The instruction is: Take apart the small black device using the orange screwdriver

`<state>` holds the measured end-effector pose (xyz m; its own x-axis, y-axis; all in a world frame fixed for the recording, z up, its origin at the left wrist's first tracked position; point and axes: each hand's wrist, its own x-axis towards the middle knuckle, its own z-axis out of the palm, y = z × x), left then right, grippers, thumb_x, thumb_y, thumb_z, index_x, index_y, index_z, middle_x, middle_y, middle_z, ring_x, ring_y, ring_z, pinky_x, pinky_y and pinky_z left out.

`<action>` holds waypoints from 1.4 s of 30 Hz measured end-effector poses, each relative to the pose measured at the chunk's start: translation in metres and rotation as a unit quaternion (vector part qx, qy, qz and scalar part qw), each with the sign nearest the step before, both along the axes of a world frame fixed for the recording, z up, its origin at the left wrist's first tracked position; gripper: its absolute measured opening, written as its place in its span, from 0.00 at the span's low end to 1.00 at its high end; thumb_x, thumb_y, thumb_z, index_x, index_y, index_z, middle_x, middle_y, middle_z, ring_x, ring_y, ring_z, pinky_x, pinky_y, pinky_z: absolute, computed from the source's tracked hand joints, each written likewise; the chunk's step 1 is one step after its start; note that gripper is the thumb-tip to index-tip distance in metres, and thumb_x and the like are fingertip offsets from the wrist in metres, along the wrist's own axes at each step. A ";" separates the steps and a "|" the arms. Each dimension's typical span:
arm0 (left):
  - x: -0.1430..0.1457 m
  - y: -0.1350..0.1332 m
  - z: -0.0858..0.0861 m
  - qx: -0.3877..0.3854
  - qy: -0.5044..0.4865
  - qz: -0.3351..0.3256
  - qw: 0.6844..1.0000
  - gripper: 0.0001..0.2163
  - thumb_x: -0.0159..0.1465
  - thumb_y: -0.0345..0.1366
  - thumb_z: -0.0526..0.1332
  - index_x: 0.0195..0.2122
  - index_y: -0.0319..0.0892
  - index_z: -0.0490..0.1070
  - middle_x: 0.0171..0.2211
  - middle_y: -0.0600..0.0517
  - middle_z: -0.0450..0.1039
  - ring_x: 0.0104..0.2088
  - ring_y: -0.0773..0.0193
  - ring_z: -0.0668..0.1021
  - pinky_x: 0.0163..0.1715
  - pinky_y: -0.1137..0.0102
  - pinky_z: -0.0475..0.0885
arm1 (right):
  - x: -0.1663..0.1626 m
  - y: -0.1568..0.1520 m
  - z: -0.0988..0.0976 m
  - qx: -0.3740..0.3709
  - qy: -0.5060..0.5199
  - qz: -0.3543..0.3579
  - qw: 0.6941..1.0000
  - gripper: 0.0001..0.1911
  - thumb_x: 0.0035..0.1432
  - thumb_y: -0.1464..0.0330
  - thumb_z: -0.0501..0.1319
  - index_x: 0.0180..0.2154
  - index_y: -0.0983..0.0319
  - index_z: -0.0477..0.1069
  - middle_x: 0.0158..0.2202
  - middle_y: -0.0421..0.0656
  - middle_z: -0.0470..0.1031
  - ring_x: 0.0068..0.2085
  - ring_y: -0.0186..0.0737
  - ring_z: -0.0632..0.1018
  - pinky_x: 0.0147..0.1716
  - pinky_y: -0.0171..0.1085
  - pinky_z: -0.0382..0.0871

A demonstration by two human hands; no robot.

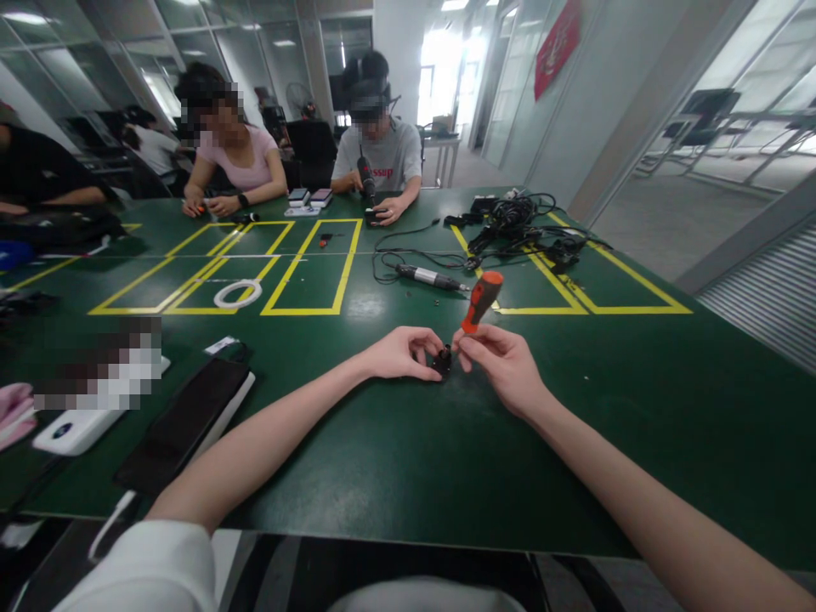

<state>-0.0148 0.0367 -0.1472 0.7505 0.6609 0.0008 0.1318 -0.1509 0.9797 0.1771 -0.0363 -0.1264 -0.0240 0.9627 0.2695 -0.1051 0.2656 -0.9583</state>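
Note:
Between the thumb and fingers of my left hand [408,353] is a small black part [441,364], held close to the green tabletop [357,450]. What kind of part it is, I cannot make out. My right hand [501,361] is closed just to the right of it, pinching an orange and dark grey screwdriver [483,302]. The screwdriver's handle leans up and away, and its shaft and tip are hidden by my fingers. Both hands are almost touching around the part.
Beyond my hands lie a corded electric screwdriver [430,278] and a tangle of black cables [519,221]. A white tape roll [238,294] is at mid-left. Nearer on the left are a black phone [184,425] and a white power bank [76,429]. Co-workers sit across the table.

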 end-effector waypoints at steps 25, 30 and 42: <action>0.000 -0.007 -0.002 0.134 0.015 0.012 0.991 0.19 0.54 0.43 0.75 0.42 0.39 0.75 0.33 0.54 0.76 0.26 0.73 0.72 0.29 0.75 0.69 | -0.002 0.001 -0.002 0.007 0.024 -0.019 1.000 0.19 0.51 0.53 0.76 0.29 0.59 0.74 0.26 0.39 0.79 0.22 0.32 0.73 0.26 0.35 0.70; 0.000 -0.006 -0.003 0.112 0.006 0.017 0.994 0.19 0.52 0.44 0.76 0.39 0.39 0.75 0.30 0.55 0.75 0.26 0.72 0.72 0.29 0.74 0.68 | -0.001 0.003 -0.003 0.013 0.014 -0.011 1.000 0.20 0.52 0.50 0.74 0.30 0.60 0.79 0.27 0.40 0.79 0.22 0.33 0.73 0.27 0.37 0.71; 0.000 -0.007 0.004 0.119 0.013 0.011 0.993 0.18 0.53 0.42 0.74 0.41 0.37 0.77 0.30 0.56 0.74 0.25 0.73 0.66 0.27 0.75 0.63 | 0.000 0.002 -0.002 0.017 -0.003 -0.021 1.000 0.20 0.53 0.50 0.74 0.31 0.60 0.77 0.25 0.39 0.78 0.23 0.34 0.73 0.29 0.37 0.72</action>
